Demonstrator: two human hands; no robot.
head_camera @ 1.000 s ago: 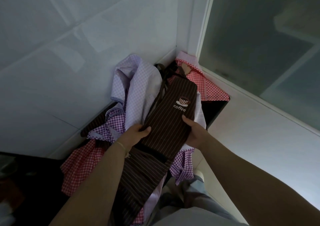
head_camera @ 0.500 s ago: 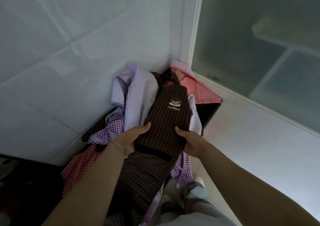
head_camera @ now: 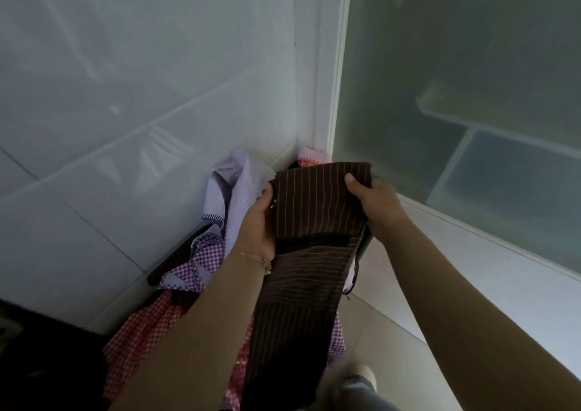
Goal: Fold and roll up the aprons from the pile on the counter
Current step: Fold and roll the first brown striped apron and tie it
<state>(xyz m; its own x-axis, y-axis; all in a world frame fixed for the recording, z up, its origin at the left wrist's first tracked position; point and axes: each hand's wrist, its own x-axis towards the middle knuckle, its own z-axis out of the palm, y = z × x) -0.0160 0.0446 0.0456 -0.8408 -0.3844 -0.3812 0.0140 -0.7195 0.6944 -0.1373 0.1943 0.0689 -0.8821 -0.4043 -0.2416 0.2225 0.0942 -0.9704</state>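
Observation:
A brown striped apron (head_camera: 314,209) is folded over at its top, and its long lower part hangs down off the counter edge. My left hand (head_camera: 256,225) grips its left side, thumb on the front. My right hand (head_camera: 375,204) grips the right side near the fold, thumb on top. Behind and to the left lies the pile of aprons: a pale lilac checked one (head_camera: 234,190), a purple gingham one (head_camera: 201,259) and a red gingham one (head_camera: 141,335). The coffee logo is hidden by the fold.
White tiled wall (head_camera: 125,127) stands at the left, meeting a frosted glass panel (head_camera: 456,96) in the corner. A dark counter (head_camera: 50,360) runs under the pile. Below at the right is pale floor (head_camera: 386,332) and my shoe (head_camera: 358,379).
Both hands moved up and away from me with the brown apron, folding its top part over so the coffee logo no longer shows. The camera tilted upward.

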